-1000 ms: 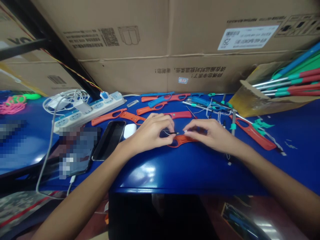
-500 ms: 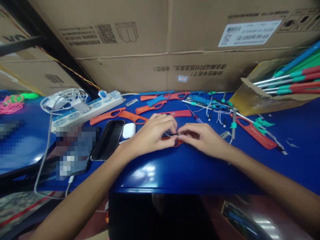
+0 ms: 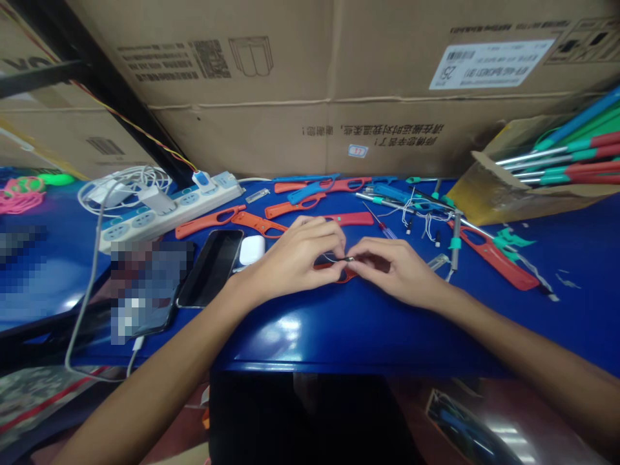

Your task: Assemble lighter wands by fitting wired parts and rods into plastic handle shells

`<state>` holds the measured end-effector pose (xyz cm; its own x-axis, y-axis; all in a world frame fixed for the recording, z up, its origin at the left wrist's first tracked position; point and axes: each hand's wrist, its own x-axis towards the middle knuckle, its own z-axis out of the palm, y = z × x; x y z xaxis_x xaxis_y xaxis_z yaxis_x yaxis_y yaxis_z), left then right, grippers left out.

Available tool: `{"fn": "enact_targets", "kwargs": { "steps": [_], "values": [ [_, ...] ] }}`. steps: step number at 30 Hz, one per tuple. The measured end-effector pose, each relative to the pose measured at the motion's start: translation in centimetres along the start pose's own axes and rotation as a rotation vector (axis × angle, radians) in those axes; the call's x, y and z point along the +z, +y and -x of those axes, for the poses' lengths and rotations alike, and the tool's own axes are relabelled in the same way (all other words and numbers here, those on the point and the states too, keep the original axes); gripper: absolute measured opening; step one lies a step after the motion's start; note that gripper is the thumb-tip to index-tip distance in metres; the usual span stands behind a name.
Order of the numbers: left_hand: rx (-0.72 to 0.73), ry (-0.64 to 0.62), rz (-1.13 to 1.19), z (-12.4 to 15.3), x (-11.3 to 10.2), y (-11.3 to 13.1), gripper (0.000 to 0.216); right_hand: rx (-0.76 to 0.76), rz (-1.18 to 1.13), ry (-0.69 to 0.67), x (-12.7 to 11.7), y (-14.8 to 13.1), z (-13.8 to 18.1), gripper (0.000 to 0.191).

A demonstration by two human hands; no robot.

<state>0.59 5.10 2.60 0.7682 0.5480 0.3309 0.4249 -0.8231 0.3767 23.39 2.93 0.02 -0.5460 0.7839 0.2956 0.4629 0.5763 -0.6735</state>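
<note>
Over the blue table's front half, my left hand (image 3: 310, 255) and my right hand (image 3: 394, 268) meet fingertip to fingertip. Both pinch a small black igniter piece (image 3: 347, 259) with a thin white wire; most of it is hidden by the fingers. Just below it lies an orange lighter shell half (image 3: 347, 276), partly covered by my hands. Behind them sit a red lighter shell (image 3: 356, 219) and a screwdriver (image 3: 385, 227). Similar black pieces on white wires (image 3: 409, 226) lie to the right of the screwdriver.
Orange and blue lighter shells (image 3: 295, 205) lie along the back. At left are a power strip (image 3: 169, 210), a black phone (image 3: 210, 268) and a white earbud case (image 3: 252, 250). A carton of long lighters (image 3: 484, 187) stands at right, near a red lighter body (image 3: 504, 258).
The view has shifted slightly. My hands keep their pinch on the small black piece, with a little more of its light-coloured tip showing between the fingers.
</note>
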Motion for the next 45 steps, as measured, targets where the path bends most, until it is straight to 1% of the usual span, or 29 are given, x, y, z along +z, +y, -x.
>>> {"fn": "enact_targets", "kwargs": {
  "steps": [6,13,25,30,35,39,42,45],
  "values": [
    [-0.005,-0.008,0.005,0.10,0.05,-0.28,0.008,0.018,-0.001,-0.013,0.03,0.16,0.05,0.015],
    [0.006,-0.031,0.016,0.14,-0.31,-0.49,0.019,0.021,-0.046,-0.045,-0.21,0.10,0.14,0.015],
    [-0.043,-0.013,0.039,0.09,-0.05,-0.32,0.020,-0.005,-0.007,0.022,-0.32,0.15,0.08,0.013],
    [-0.050,-0.019,0.044,0.10,-0.08,-0.23,0.020,0.010,-0.018,0.023,-0.37,0.20,0.05,0.013],
    [-0.057,0.024,0.077,-0.03,0.08,-0.58,0.022,-0.015,-0.006,0.032,-0.42,0.36,0.17,0.013],
    [-0.084,0.048,0.103,0.00,0.25,-0.87,0.029,-0.012,0.008,0.026,-0.45,0.30,0.11,0.012],
    [-0.123,0.043,0.105,0.06,0.30,-0.94,0.035,-0.002,0.009,0.019,-0.44,0.24,0.11,0.012],
    [-0.148,0.025,0.096,0.06,0.34,-0.97,0.036,-0.004,0.013,0.020,-0.41,0.23,0.16,0.011]
  ]
}}
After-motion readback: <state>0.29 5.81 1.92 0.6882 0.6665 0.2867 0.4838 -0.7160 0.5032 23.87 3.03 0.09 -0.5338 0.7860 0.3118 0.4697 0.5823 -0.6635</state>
